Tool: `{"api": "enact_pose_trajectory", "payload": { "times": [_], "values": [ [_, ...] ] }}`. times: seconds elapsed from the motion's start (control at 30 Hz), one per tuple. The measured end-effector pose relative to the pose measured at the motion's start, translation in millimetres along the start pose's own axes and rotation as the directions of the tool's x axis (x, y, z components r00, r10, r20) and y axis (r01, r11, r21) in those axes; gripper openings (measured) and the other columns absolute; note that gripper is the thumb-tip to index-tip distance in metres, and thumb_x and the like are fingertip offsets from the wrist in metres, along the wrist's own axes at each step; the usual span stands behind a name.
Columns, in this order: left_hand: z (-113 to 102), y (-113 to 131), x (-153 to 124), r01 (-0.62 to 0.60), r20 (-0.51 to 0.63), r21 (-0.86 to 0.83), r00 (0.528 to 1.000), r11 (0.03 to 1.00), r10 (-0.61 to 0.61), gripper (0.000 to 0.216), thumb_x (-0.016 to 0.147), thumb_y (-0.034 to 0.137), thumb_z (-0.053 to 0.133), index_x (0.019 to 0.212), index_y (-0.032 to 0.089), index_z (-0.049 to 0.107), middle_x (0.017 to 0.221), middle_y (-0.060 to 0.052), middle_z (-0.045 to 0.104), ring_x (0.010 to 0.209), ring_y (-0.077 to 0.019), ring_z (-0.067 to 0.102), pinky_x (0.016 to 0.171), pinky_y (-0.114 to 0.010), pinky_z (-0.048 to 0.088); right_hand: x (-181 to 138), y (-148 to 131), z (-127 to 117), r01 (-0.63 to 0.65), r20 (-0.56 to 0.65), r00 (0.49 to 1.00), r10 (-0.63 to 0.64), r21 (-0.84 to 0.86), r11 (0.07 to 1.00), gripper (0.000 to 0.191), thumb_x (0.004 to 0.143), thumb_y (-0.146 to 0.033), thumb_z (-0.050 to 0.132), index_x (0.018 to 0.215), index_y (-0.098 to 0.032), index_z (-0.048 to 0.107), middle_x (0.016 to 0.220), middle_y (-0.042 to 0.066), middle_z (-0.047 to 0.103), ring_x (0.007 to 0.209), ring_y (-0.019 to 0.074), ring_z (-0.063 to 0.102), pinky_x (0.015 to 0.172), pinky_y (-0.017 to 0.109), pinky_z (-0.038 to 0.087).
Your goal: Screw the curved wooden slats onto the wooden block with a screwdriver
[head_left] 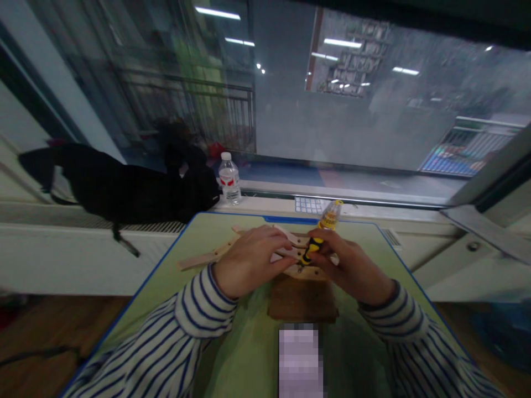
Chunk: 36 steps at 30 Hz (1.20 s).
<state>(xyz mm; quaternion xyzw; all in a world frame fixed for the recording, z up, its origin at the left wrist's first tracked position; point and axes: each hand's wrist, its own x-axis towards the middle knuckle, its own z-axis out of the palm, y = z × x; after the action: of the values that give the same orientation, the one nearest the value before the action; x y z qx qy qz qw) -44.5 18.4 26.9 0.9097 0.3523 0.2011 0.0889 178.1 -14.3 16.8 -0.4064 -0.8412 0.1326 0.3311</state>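
My left hand (251,258) lies curled over a set of pale wooden slats (207,256) on the green table (191,309), fingers pressed onto the pieces. My right hand (352,268) is closed around a yellow-and-black screwdriver (321,232), whose handle points up and away while its tip meets the wooden assembly between my hands. One long slat sticks out to the left of my left hand. A brown wooden block (302,301) lies just below both hands. Both sleeves are striped blue and white.
A water bottle (229,178) and a black bag (136,185) rest on the windowsill behind the table. A blurred pale object (301,359) lies near the table's front edge. The large window fills the background; floor drops away on both sides.
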Motion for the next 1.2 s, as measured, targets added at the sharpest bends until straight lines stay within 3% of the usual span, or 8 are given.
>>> {"api": "enact_pose_trajectory", "payload": {
  "times": [0.17, 0.4, 0.6, 0.83, 1.2],
  "values": [
    [16, 9, 10, 0.044, 0.014, -0.111, 0.999, 0.993, -0.043, 0.031, 0.083, 0.037, 0.063, 0.111, 0.023, 0.064, 0.110, -0.003, 0.068, 0.104, -0.0211, 0.060, 0.091, -0.033, 0.044, 2, 4, 1, 0.009, -0.014, 1.000, -0.008, 0.008, 1.000, 0.033, 0.089, -0.023, 0.053, 0.122, -0.024, 0.048, 0.095, 0.005, 0.068, 0.076, 0.0158, 0.067, 0.069, 0.030, 0.054],
    [15, 13, 20, 0.107, 0.012, -0.140, 0.994, 0.984, -0.106, 0.028, 0.086, 0.046, 0.056, 0.100, 0.025, 0.068, 0.097, 0.000, 0.071, 0.090, -0.0190, 0.064, 0.076, -0.029, 0.045, 8, 8, 2, -0.007, -0.019, 1.000, 0.007, -0.028, 1.000, 0.033, 0.089, -0.024, 0.054, 0.122, -0.022, 0.051, 0.094, 0.007, 0.068, 0.076, 0.0171, 0.067, 0.068, 0.032, 0.055],
    [21, 10, 26, 0.076, 0.055, -0.211, 0.996, 0.974, -0.066, 0.028, 0.085, 0.047, 0.057, 0.090, 0.022, 0.067, 0.085, 0.001, 0.070, 0.079, -0.0163, 0.063, 0.067, -0.025, 0.043, 14, 1, -6, -0.027, 0.011, 1.000, 0.029, -0.111, 0.993, 0.028, 0.090, -0.025, 0.053, 0.118, -0.020, 0.051, 0.088, 0.006, 0.068, 0.075, 0.0175, 0.065, 0.069, 0.034, 0.053],
    [23, 8, 23, 0.083, 0.062, -0.217, 0.996, 0.973, -0.071, 0.026, 0.087, 0.043, 0.055, 0.088, 0.019, 0.066, 0.081, -0.001, 0.069, 0.074, -0.0155, 0.062, 0.064, -0.024, 0.042, 23, -17, -28, 0.071, 0.144, 0.989, -0.043, -0.199, 0.977, 0.025, 0.089, -0.019, 0.052, 0.115, -0.019, 0.055, 0.103, 0.007, 0.065, 0.093, 0.0190, 0.062, 0.081, 0.035, 0.050],
    [20, 6, 20, 0.033, 0.078, -0.269, 0.997, 0.963, -0.013, 0.017, 0.086, 0.033, 0.057, 0.088, 0.019, 0.065, 0.081, 0.000, 0.068, 0.072, -0.0138, 0.061, 0.063, -0.023, 0.040, 18, -25, -27, 0.064, 0.165, 0.986, -0.028, -0.218, 0.974, 0.020, 0.093, -0.021, 0.049, 0.112, -0.018, 0.055, 0.104, 0.007, 0.066, 0.094, 0.0189, 0.061, 0.080, 0.033, 0.047]
  ]
}}
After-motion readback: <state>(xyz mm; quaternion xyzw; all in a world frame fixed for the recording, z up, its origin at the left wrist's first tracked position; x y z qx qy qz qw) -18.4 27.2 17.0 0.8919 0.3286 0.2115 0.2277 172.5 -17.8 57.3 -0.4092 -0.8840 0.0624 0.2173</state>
